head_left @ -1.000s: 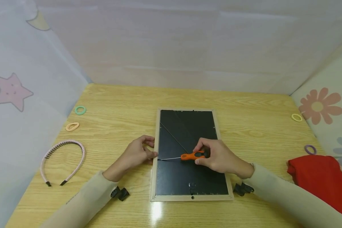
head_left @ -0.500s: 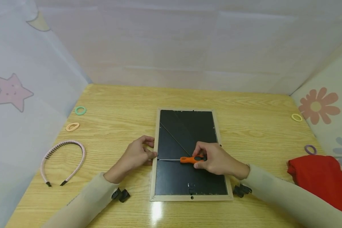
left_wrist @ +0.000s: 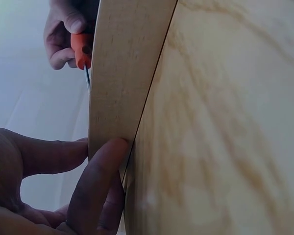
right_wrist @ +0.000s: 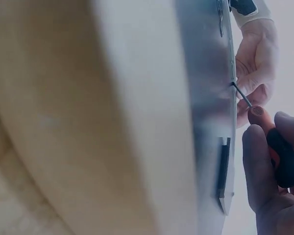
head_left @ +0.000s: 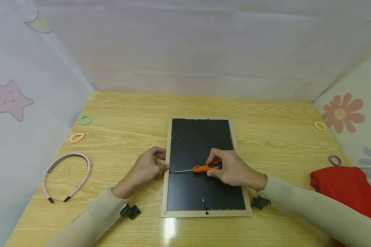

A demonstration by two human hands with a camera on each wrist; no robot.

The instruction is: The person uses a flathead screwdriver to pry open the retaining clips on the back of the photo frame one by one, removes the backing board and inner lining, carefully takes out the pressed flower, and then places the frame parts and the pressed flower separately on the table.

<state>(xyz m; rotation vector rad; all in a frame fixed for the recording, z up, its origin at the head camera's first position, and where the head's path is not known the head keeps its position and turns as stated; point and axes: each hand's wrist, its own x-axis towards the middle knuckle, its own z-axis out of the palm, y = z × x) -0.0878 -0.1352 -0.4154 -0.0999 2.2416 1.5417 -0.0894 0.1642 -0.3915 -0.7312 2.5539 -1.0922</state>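
Note:
A picture frame (head_left: 165, 202) lies face down, its pale wooden rim around a black backing board (head_left: 188, 195). Thumb and fingertips of my left hand (head_left: 146, 166) hold the left edge, the thumb at the upper rim and fingers along the side in the left wrist view. My right hand (head_left: 236, 170) grips the orange and black handle of a screwdriver (head_left: 200, 168) above the board. Its thin shaft points left, the tip at a small dark tab (head_left: 170, 172) by the inner left rim. In the right wrist view the screwdriver (right_wrist: 262, 119) slants to that same spot.
On the left of the table lie a pink headband (head_left: 87, 171), an orange hair tie (head_left: 76, 138) and a green hair tie (head_left: 85, 120). Yellow (head_left: 319, 126) and purple hair ties (head_left: 335, 160) lie at right, near a red cloth (head_left: 337, 183).
The screwdriver's handle dipped toward the board, then rose again, shifting slightly left with the right hand; its tip stays at the left rim. The left hand keeps its place on the frame.

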